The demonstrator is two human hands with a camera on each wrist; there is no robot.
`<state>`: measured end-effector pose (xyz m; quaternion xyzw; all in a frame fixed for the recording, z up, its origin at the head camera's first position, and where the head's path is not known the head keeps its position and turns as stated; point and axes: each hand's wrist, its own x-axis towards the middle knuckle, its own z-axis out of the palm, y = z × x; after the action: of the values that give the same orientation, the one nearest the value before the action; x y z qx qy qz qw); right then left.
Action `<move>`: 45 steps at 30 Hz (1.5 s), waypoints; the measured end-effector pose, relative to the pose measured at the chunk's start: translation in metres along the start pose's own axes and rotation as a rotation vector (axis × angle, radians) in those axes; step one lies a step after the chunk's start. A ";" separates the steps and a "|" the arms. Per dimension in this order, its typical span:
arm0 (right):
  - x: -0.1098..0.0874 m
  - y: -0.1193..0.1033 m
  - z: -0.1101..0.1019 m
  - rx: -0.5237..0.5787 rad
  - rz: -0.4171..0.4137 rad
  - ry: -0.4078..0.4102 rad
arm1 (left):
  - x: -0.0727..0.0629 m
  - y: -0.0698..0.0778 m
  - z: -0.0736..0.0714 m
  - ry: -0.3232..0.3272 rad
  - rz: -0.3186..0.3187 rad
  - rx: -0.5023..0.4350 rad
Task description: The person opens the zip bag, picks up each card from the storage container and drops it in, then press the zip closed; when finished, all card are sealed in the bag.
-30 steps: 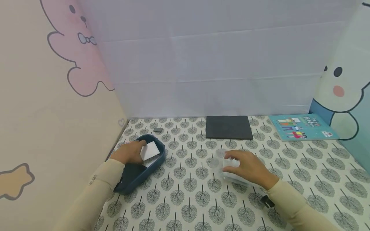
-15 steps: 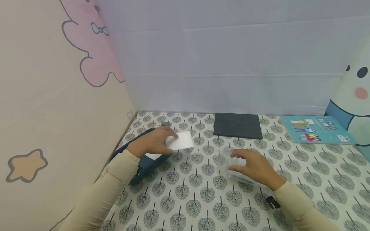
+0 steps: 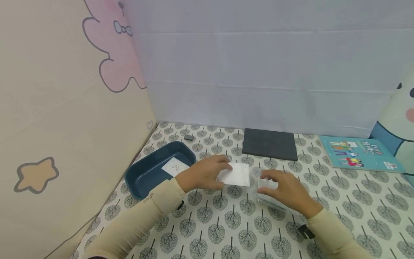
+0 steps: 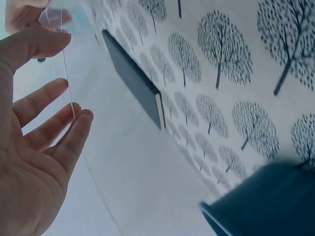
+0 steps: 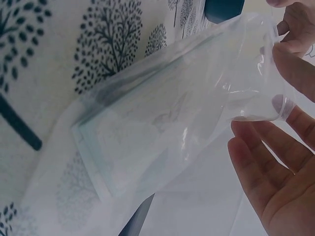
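My left hand (image 3: pixel 207 174) pinches a flat white card (image 3: pixel 237 175) between thumb and fingers, held above the table just left of the bag. Seen in the left wrist view, the card (image 4: pixel 67 73) is edge-on, a thin line. My right hand (image 3: pixel 289 189) grips the rim of a clear plastic bag (image 5: pixel 162 108), thumb on one side and fingers on the other. The bag's mouth gapes toward the left hand, and a pale stack of flat pieces lies inside it. Another white card (image 3: pixel 174 167), with a small drawing, lies in the dark blue basin (image 3: pixel 137 180).
A small grey block (image 3: pixel 189 137) lies behind the basin. At the back are a black flat book (image 3: pixel 270 144) and a teal picture book (image 3: pixel 362 153). A wall (image 3: pixel 71 118) rises along the left edge of the tree-print cloth (image 3: pixel 223 223).
My left hand has lifted the white card out of the basin and carried it right, close to the bag's mouth. The right hand keeps its grip on the bag; the head view has shifted.
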<state>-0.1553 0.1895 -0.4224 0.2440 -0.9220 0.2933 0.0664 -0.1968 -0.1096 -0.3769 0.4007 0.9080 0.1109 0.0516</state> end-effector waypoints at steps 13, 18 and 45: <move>0.002 0.000 0.001 0.022 -0.010 0.026 | 0.019 0.026 0.008 -0.048 0.037 0.058; 0.002 -0.001 0.003 0.026 -0.023 0.032 | 0.026 0.033 0.012 -0.091 0.025 0.096; 0.000 -0.001 0.007 0.029 -0.035 0.042 | 0.009 0.028 0.027 -0.036 0.061 0.004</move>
<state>-0.1548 0.1848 -0.4273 0.2550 -0.9116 0.3104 0.0875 -0.1782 -0.0805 -0.3966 0.4301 0.8946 0.1032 0.0639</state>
